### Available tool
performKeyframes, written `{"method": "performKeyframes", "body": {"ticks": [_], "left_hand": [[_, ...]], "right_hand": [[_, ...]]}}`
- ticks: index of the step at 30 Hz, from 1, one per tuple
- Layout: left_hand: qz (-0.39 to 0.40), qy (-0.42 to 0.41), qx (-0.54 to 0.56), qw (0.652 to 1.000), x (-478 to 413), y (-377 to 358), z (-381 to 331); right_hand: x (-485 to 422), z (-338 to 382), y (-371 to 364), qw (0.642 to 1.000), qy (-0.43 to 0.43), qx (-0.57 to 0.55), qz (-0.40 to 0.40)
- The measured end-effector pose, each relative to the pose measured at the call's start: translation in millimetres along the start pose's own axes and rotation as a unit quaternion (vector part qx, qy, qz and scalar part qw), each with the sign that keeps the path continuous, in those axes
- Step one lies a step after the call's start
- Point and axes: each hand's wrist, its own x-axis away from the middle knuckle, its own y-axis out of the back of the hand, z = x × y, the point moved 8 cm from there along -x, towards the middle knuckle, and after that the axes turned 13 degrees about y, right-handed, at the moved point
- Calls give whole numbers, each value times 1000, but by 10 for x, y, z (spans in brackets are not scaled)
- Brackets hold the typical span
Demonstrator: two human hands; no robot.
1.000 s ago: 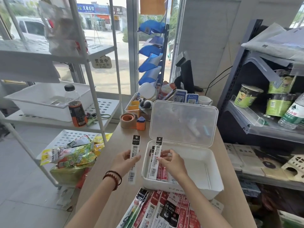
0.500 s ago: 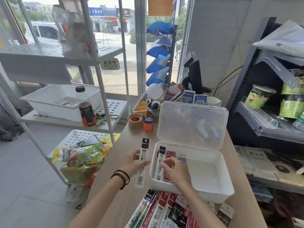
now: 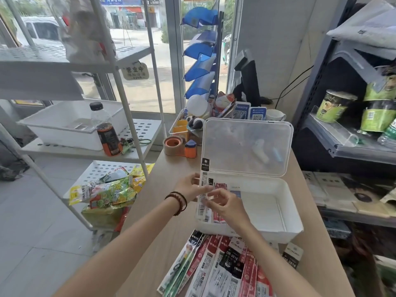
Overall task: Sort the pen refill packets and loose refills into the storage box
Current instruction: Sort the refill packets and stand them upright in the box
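A pale wooden worktop [image 3: 169, 170] runs away from the viewer in a small shop. At its near edge lies a fanned pile of refill packets [image 3: 216, 273], red, white and green, and both forearms pass over it. Just beyond stands the white storage box [image 3: 291, 232], open, with the right forearm crossing its front wall. The left hand [image 3: 188, 187], a beaded bracelet [image 3: 177, 202] at the wrist, grips one white packet [image 3: 204, 174] upright at the box's left rim. The right hand [image 3: 227, 204] hovers over the box's left end, fingers curled close to that packet; whether they pinch it cannot be told. It partly covers the sorted packets [image 3: 220, 186] lying along the left wall inside. The translucent lid [image 3: 246, 146] stands raised and blurs what is behind it. Left of the lid sits a tape roll [image 3: 173, 144]; farther back are a cat figurine [image 3: 225, 101], a cup [image 3: 275, 115] and a monitor [image 3: 246, 78]. A white rack [image 3: 141, 129] on the left carries a bottle [image 3: 106, 131] and snack bags [image 3: 111, 194]; a grey shelf [image 3: 342, 146] on the right holds noodle cups [image 3: 334, 106].
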Motion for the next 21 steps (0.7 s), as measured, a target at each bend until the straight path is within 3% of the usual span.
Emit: {"method": "performKeyframes", "body": {"ticks": [6, 11, 15, 21], "left_hand": [[-44, -54, -46, 997, 67, -66, -172], [-121, -100, -254, 954, 138, 58, -104], [-153, -91, -371, 911, 114, 294, 253], [-139, -15, -412, 901, 223, 396, 939]], "right_hand": [[20, -35, 88, 998, -14, -48, -48], [16, -147, 30, 999, -39, -7, -4], [1, -212, -58, 995, -53, 73, 47], [-31, -116, -120, 972, -25, 216, 94]]}}
